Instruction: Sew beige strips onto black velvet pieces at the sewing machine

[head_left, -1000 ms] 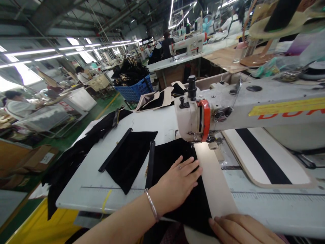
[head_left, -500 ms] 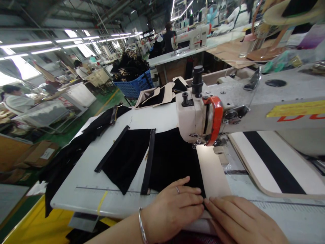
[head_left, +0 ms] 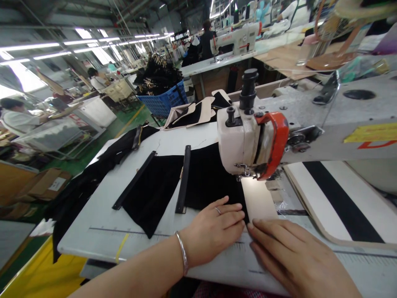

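Note:
My left hand (head_left: 214, 229) lies flat on the near edge of a black fabric panel (head_left: 207, 178), fingers stretched out and a bracelet at the wrist. My right hand (head_left: 294, 252) rests beside it, fingers extended over the near end of a beige strip (head_left: 259, 200). The strip runs along the panel's right edge, and both pass under the head of a sewing machine (head_left: 238, 142). A dark zipper strip (head_left: 183, 182) lies along the panel's left side. The needle point is hidden from view.
Another black piece (head_left: 151, 186) with a dark strip lies to the left. Black fabric (head_left: 93, 178) hangs over the table's left edge. A beige panel with a black stripe (head_left: 338, 198) lies right. Behind stand a blue crate (head_left: 164, 101) and beige-and-black pieces (head_left: 198, 114).
Both hands and the black panel with its beige strip have moved forward, toward the machine head. The zipper strip on the panel's left has shifted the same way. The view has turned slightly.

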Demonstrator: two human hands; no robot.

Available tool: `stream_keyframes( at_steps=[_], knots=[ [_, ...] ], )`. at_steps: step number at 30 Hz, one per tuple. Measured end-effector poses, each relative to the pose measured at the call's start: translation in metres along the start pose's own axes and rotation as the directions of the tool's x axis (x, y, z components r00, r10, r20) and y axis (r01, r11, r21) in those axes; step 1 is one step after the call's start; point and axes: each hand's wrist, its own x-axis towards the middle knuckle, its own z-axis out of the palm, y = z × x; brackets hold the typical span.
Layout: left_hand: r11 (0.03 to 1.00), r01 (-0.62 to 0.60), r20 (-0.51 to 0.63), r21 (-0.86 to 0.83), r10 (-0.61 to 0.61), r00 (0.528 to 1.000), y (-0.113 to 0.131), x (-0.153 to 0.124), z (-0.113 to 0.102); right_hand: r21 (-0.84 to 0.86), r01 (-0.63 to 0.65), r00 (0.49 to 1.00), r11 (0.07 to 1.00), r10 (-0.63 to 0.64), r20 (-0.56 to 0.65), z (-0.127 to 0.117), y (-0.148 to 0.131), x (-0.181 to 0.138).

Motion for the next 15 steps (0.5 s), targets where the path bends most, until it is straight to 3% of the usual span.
stream_keyframes(
  at_steps=[15],
  knots=[
    [0.999, 0.032, 0.031, 0.031, -0.033, 0.999, -0.039, 0.022, 0.005, -0.102, -0.071, 0.995, 0.992, 0.078, 0.068, 0.004, 0.020, 0.031]
  ],
)
